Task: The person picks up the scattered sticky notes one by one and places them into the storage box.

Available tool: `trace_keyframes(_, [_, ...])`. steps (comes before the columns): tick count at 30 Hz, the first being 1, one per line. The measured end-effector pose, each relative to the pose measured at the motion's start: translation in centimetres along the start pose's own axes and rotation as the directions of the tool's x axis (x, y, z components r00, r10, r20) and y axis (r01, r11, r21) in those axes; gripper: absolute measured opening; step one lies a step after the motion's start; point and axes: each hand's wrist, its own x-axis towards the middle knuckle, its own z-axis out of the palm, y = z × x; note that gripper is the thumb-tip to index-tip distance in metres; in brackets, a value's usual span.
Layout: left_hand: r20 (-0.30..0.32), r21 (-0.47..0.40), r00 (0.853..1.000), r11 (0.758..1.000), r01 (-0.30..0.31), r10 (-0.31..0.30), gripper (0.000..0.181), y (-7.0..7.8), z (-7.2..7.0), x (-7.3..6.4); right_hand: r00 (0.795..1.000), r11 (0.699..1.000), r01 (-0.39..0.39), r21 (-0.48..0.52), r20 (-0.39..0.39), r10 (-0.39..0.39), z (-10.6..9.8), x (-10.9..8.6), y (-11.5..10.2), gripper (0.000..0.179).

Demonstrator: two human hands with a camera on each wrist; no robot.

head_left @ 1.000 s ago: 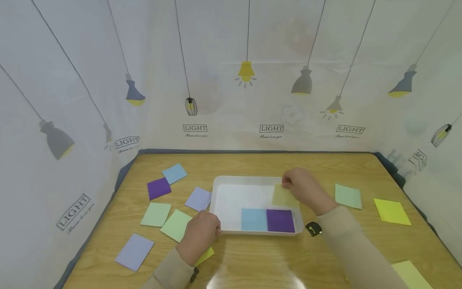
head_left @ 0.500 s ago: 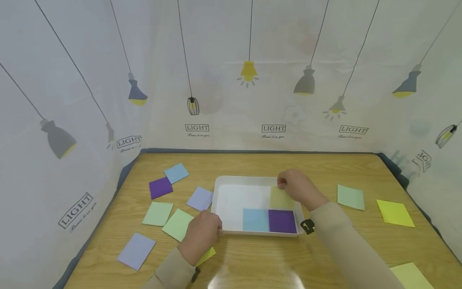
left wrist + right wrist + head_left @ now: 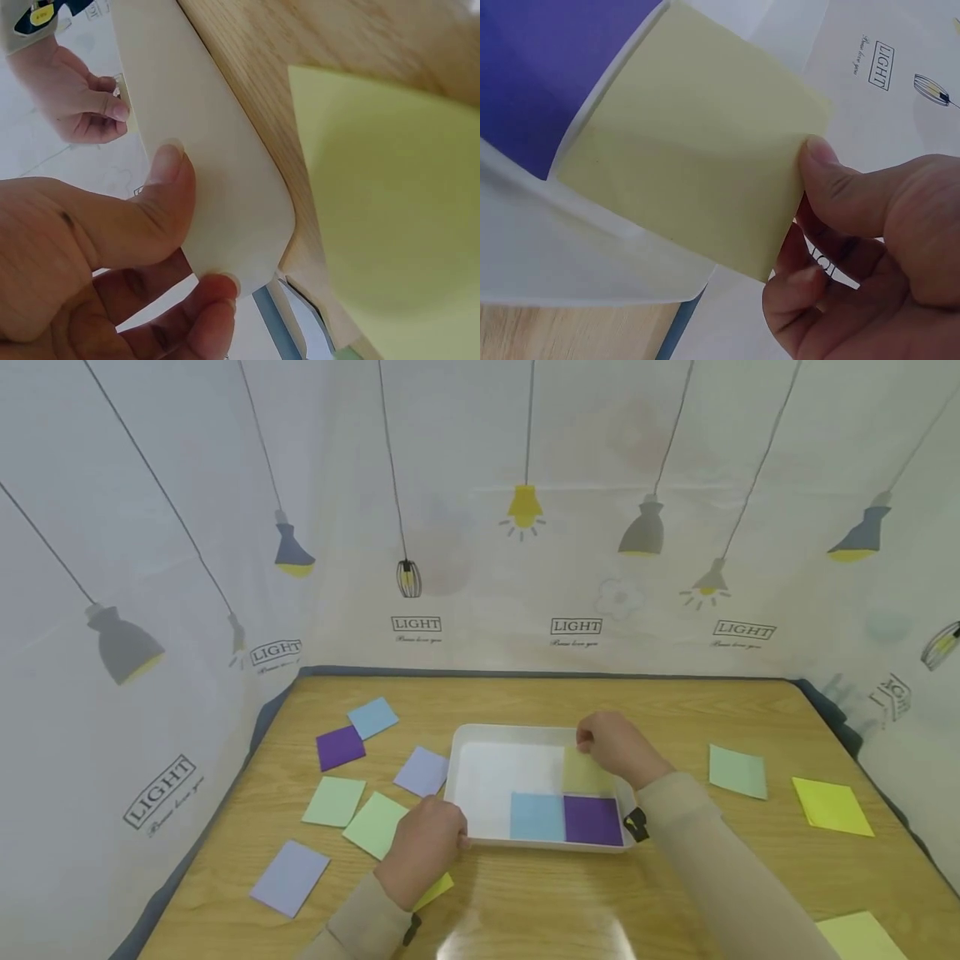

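A shallow white tray [image 3: 480, 768] lies on the wooden table in the head view. My left hand [image 3: 425, 847] grips its near left corner; the left wrist view has the thumb [image 3: 169, 176] against the tray's wall and the fingers curled at the edge. My right hand [image 3: 621, 746] pinches a pale yellow sticky note [image 3: 697, 142] by its far edge, between thumb and fingers. That note tilts over the tray's far right part, its lower edge beside a purple sticky note [image 3: 592, 821]. A light blue sticky note [image 3: 537, 816] lies left of the purple one.
Left of the tray are scattered green, lilac, purple and blue notes, including a lilac note [image 3: 290, 878]. A yellow note [image 3: 435, 891] is partly under the left forearm. To the right lie a green note [image 3: 738, 772] and a bright yellow note [image 3: 832, 807]. A printed curtain [image 3: 480, 527] surrounds the table.
My right hand has shifted slightly left relative to the tray, bringing the pale yellow note closer in line above the purple one. The left hand keeps its grip; the head view has turned slightly.
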Motion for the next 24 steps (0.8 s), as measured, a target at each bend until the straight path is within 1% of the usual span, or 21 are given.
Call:
trace_keyframes(4, [0.006, -0.002, 1.0, 1.0, 0.005, -0.005, 0.012, -0.2, 0.1, 0.0, 1.0, 1.0, -0.011, -0.004, 0.003, 0.011, 0.4, 0.6, 0.1, 0.014])
trace_keyframes(9, [0.006, 0.017, 1.0, 1.0, 0.014, -0.014, 0.012, -0.1, 0.3, 0.1, 0.999, 1.0, -0.031, 0.006, 0.018, 0.031, 0.5, 0.9, 0.4, 0.012])
trace_keyframes(15, [-0.019, 0.016, 1.0, 1.0, -0.008, 0.008, 0.011, -0.1, 0.3, 0.1, 0.997, 0.997, -0.073, 0.023, 0.029, 0.072, 1.0, 1.5, 0.8, 0.012])
trace_keyframes(21, [-0.015, 0.022, 1.0, 1.0, -0.005, 0.006, 0.011, -0.2, 0.4, 0.0, 0.994, 0.994, -0.106, 0.032, 0.02, 0.106, 1.7, 1.9, 1.1, 0.012])
trace_keyframes(24, [-0.008, 0.021, 1.0, 1.0, -0.002, 0.002, 0.011, -0.2, 0.5, 0.0, 0.994, 0.993, -0.111, 0.034, 0.011, 0.11, 2.1, 2.1, 1.2, 0.012])
